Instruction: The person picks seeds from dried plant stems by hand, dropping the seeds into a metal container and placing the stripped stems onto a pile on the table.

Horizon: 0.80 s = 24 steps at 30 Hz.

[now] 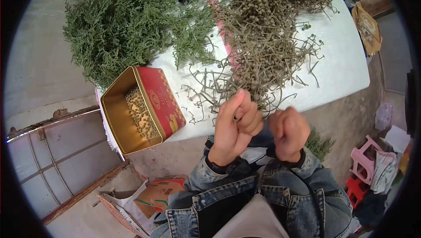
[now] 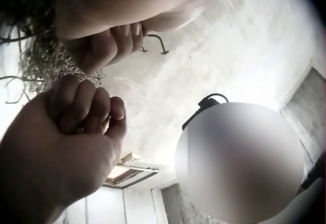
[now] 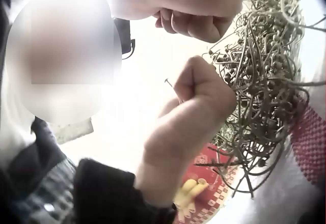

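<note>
While left hand (image 1: 234,127) grips stem (image 2: 162,43) (end protruding) | right hand (image 1: 289,133) curled alongside

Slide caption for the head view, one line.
Left hand and right hand curled near brown stems; green sprigs and an open red tin lie to the left.

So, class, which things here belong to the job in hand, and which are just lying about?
Belong to the job, it seems:
- heap of dry stems
- thin stem poking from the right hand
- left hand, fingers curled
- tin holding small round bits

Probably just lying about:
- green sprigs, untouched
- cardboard box
- pink stool
- red stool
</note>
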Motion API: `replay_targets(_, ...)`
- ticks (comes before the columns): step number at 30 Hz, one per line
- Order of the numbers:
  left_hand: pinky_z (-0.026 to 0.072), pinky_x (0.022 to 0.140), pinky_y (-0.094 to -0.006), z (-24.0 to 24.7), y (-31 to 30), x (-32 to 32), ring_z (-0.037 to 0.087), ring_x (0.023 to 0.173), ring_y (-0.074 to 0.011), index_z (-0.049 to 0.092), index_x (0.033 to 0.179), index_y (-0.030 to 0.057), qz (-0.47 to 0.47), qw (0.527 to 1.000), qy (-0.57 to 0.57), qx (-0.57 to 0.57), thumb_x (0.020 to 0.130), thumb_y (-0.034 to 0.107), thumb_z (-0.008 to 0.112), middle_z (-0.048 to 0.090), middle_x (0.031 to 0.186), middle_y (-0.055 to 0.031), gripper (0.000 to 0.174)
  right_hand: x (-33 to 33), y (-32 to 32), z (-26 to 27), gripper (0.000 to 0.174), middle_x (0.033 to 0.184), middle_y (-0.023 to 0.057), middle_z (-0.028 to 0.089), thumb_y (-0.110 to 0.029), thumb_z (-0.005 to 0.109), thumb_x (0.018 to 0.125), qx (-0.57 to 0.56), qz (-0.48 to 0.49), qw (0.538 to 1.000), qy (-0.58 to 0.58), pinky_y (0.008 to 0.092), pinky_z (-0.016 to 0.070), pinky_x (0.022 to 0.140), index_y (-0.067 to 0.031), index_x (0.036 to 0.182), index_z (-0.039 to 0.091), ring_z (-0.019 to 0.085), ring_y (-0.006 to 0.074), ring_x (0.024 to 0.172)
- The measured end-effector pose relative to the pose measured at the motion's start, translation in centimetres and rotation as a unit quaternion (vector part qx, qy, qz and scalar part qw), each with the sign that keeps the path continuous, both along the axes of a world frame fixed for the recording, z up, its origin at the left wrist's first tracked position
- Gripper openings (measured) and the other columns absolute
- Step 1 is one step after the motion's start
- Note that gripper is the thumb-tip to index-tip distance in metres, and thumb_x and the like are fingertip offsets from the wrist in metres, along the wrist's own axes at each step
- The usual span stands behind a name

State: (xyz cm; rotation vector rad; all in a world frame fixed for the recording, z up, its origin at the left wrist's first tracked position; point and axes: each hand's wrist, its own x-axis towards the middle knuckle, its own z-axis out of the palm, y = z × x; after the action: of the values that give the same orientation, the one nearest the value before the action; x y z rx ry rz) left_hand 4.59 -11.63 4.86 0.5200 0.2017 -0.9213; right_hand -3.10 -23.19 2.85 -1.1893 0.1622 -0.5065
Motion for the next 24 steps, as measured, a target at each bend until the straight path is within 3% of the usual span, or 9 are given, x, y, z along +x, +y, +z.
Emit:
replay_targets(2,0.0177,0.046,-0.0284,-0.3,0.5,0.1,0.019,0.047,-0.0093,0.031,0.067,0.0151,-0.006,1.0,0.014,-0.022,0.104,0.032,0.036,0.022,0.053,0.0045,0.041,0.2,-0.8,0.4,0.023,0.059,0.004,0.047,-0.013,0.048,0.091,0.076,-0.004,0.996,0.04,0.0285,0.029,0.046,-0.0014,0.071,0.049,0.037,0.0113,0.048)
replay_targets(6,0.0176,0.046,-0.0287,-0.6,1.1,0.4,0.019,0.046,-0.0094,0.032,0.067,0.014,-0.017,0.998,0.033,-0.059,0.103,0.032,0.037,0.024,0.053,0.0044,0.041,1.4,-2.2,1.3,0.027,0.062,0.0018,0.044,-0.018,0.048,0.094,0.245,0.106,0.961,0.079,0.0249,0.0235,0.048,-0.0012,0.073,0.048,0.03,0.0065,0.053)
replay_targets(10,0.0182,0.046,-0.0285,-1.0,1.3,0.3,0.019,0.045,-0.0097,0.031,0.067,0.0135,-0.024,0.999,0.01,-0.047,0.103,0.032,0.037,0.024,0.053,0.004,0.041,2.8,-1.9,2.4,0.034,0.057,-0.0022,0.037,-0.024,0.046,0.097,0.212,0.127,0.957,0.151,0.0247,0.0205,0.046,-0.0042,0.07,0.043,0.026,0.0061,0.049)
replay_targets(11,0.0183,0.046,-0.0284,-1.2,1.4,0.2,0.019,0.045,-0.0098,0.031,0.067,0.0134,-0.029,0.999,-0.006,-0.04,0.103,0.032,0.037,0.024,0.053,0.0038,0.041,3.3,-2.0,2.7,0.033,0.057,-0.0022,0.038,-0.021,0.048,0.097,0.067,0.127,0.973,0.181,0.0248,0.0214,0.046,-0.0035,0.069,0.043,0.027,0.0065,0.049)
replay_targets(13,0.0185,0.046,-0.0283,-1.5,1.4,0.0,0.019,0.045,-0.0099,0.031,0.067,0.0132,-0.037,0.998,-0.021,-0.036,0.103,0.032,0.037,0.024,0.054,0.0037,0.041,4.1,-2.1,3.1,0.031,0.055,-0.0021,0.041,-0.014,0.051,0.096,-0.224,0.115,0.94,0.231,0.0251,0.0232,0.046,-0.002,0.068,0.045,0.029,0.0072,0.05)
replay_targets(16,0.0185,0.046,-0.028,-1.7,1.1,-0.2,0.018,0.045,-0.0102,0.032,0.067,0.0123,-0.031,0.993,-0.109,0.038,0.103,0.033,0.035,0.023,0.054,0.0032,0.042,4.4,-1.7,3.4,0.028,0.054,-0.0013,0.043,-0.009,0.051,0.094,-0.27,0.098,0.934,0.213,0.0258,0.0254,0.047,-0.0013,0.067,0.046,0.031,0.0078,0.051)
replay_targets(18,0.019,0.046,-0.0279,-1.5,0.7,0.1,0.019,0.045,-0.0101,0.031,0.066,0.0122,-0.006,0.995,-0.086,0.046,0.103,0.033,0.034,0.024,0.054,0.003,0.042,4.4,-1.7,3.4,0.027,0.054,-0.0009,0.044,-0.006,0.05,0.094,-0.295,0.093,0.93,0.2,0.0262,0.0266,0.047,-0.0009,0.067,0.046,0.032,0.0081,0.052)
replay_targets(21,0.0198,0.047,-0.0278,-1.2,0.7,0.2,0.02,0.046,-0.01,0.031,0.066,0.0119,0.048,0.996,-0.032,0.07,0.103,0.034,0.033,0.025,0.055,0.0027,0.044,2.9,-1.9,2.7,0.027,0.054,0.0027,0.044,-0.009,0.051,0.094,-0.222,0.147,0.947,0.18,0.0279,0.0288,0.046,0.0009,0.069,0.049,0.035,0.0079,0.051)
replay_targets(24,0.0221,0.047,-0.0261,-1.5,1.1,-0.5,0.025,0.048,-0.009,0.035,0.065,0.0125,0.054,0.989,-0.107,0.082,0.101,0.038,0.035,0.032,0.056,0.0019,0.044,2.3,-2.1,2.4,0.025,0.054,0.0041,0.045,-0.01,0.052,0.093,-0.132,0.184,0.959,0.17,0.0281,0.0306,0.046,0.0015,0.07,0.051,0.039,0.0081,0.05)
